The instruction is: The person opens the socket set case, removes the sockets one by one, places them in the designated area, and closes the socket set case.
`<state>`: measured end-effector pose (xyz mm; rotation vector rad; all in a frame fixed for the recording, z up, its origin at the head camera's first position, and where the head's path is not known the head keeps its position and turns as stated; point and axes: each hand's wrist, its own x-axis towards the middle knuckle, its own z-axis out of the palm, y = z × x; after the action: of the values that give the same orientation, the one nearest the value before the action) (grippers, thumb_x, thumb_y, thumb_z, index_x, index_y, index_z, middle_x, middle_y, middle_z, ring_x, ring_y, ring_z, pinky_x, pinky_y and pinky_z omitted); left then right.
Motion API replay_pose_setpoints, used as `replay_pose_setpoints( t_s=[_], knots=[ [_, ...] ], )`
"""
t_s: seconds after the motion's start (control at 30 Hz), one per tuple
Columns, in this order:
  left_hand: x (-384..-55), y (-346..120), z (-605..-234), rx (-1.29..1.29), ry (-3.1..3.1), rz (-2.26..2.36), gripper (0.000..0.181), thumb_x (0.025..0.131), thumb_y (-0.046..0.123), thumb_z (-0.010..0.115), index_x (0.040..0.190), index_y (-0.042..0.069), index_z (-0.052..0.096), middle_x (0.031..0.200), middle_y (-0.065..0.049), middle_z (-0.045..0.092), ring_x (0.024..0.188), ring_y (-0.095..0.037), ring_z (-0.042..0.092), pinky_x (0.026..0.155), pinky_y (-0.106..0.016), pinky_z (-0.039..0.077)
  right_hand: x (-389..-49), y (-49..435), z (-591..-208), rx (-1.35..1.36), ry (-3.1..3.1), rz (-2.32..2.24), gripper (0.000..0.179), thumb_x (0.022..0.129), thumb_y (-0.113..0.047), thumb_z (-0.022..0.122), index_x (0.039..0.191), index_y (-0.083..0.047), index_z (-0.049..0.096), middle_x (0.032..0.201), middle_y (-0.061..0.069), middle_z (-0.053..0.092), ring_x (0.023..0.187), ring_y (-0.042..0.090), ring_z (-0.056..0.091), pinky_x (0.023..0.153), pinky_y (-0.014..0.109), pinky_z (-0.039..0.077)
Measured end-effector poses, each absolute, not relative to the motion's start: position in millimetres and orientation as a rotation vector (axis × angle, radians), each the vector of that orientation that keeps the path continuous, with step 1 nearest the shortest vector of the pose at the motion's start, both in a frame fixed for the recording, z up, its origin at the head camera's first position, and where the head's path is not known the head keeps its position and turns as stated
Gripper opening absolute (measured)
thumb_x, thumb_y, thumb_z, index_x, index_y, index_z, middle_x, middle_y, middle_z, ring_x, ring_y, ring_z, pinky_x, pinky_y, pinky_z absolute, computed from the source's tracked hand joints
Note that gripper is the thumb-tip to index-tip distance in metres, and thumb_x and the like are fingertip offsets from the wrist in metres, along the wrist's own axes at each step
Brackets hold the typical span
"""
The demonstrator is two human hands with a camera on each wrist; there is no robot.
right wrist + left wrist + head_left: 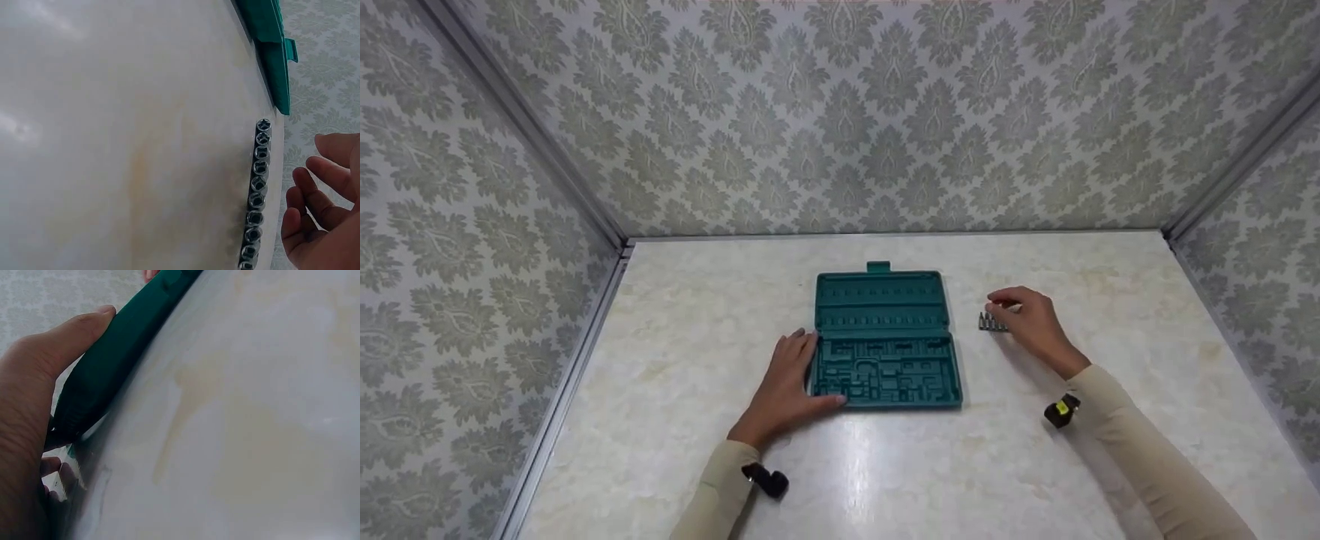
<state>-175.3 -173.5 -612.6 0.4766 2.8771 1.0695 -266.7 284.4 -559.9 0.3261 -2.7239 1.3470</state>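
Observation:
A green molded plastic case (885, 406) lies unfolded on the table, its ridged compartments facing up. My left hand (787, 386) rests at the near left corner, with the thumb along the front edge and the fingers by the left side. In the left wrist view that thumb (84, 332) presses on the case wall. To the right of the case stands a row of small metal sockets (259, 184). My right hand (1031, 322) hovers over this row and partly covers it in the head view. Its loosely bent fingers (318, 202) hold nothing in the right wrist view.
The case's lid (881, 300) points toward the back, its latch tab (878, 266) sticking out. A pale marbled table (697, 315) carries everything. Patterned walls (847, 135) close off the back and both sides.

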Motion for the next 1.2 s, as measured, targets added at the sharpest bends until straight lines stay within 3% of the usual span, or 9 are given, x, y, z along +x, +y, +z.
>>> replay_pose_setpoints(
  t_s=[0.33,0.7,1.2],
  knots=[
    [-176,-175,-611,0.464,2.860,1.085,0.131,0.081,0.085,0.076,0.178,0.016,0.022,0.183,-0.008,0.020,0.171,-0.033,0.004,0.135,-0.060,0.015,-293,251,-554,0.456,-2.788,1.347,0.033,0.109,-0.015,0.071,0.134,0.008,0.072,0.127,0.024,0.071,0.116,0.038,0.067,0.101,0.057,0.054],
    [-179,-172,-610,0.513,2.890,1.061,0.131,0.080,0.082,0.080,0.176,0.011,0.027,0.180,-0.011,0.028,0.169,-0.033,0.014,0.135,-0.058,0.014,-325,230,-547,0.575,-2.891,1.374,0.041,0.111,-0.014,0.067,0.145,0.009,0.065,0.142,0.029,0.065,0.126,0.044,0.062,0.108,0.061,0.051],
    [-178,-176,-604,0.524,2.814,1.042,0.139,0.077,0.082,0.082,0.178,0.013,0.018,0.184,-0.011,0.018,0.171,-0.034,0.003,0.136,-0.059,0.007,-348,210,-556,0.529,-2.942,1.362,0.039,0.111,-0.008,0.064,0.144,0.012,0.062,0.138,0.032,0.065,0.125,0.045,0.064,0.108,0.061,0.052]
  ],
)
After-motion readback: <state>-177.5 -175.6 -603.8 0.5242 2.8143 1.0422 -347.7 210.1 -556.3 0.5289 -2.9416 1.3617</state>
